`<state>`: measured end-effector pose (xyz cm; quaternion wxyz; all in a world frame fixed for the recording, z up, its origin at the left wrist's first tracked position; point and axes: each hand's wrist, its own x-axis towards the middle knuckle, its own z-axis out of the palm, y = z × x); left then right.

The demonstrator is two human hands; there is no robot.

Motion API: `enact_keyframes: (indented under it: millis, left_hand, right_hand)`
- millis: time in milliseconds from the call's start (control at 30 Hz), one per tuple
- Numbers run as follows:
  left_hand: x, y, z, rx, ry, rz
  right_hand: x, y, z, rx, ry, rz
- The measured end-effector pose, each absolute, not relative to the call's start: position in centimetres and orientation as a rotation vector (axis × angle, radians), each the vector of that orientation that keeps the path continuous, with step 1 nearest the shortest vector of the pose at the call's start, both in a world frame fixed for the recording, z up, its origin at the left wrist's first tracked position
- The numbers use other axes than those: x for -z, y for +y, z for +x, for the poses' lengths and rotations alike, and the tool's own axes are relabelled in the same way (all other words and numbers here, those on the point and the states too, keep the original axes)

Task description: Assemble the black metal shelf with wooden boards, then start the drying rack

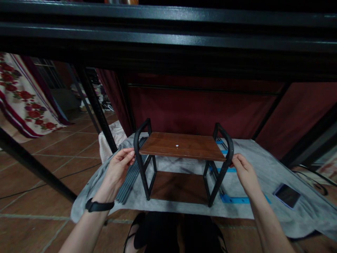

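The left hand [121, 163] is pinching the rack [184, 146] by its left side, nearly closed; the right hand [244, 171] is likewise pinching its right side.

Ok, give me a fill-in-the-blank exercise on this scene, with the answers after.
The left hand and right hand are at opposite sides of a black-framed rack with ____ brown shelves.
The black wristband is on the ____ wrist.
The phone lies on the person's ____ side of the rack.
Missing words: two; left; right.
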<state>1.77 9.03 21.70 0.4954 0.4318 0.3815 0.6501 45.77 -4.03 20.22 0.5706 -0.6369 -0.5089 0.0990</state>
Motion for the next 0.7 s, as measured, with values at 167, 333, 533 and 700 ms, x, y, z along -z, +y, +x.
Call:
enact_keyframes:
  millis: [167,333,533,700]
  left_hand:
    - [-22.1,9.3,1.8,-1.538,0.935,1.059]
    - [-22.2,9.6,2.0,-1.548,0.944,1.102]
    - [-21.8,9.3,1.8,-1.577,0.951,1.092]
    - [-21.7,9.1,1.7,-1.58,0.958,1.076]
  right_hand:
    - [-19.9,-4.5,45.6,-0.27,-1.152,-1.486]
    - [-19.8,-5.0,45.1,-0.163,-1.162,-1.52]
    - [-19.9,-4.1,45.9,-0.206,-1.189,-1.51]
    - [-19.9,-3.5,46.0,-0.367,-1.132,-1.443]
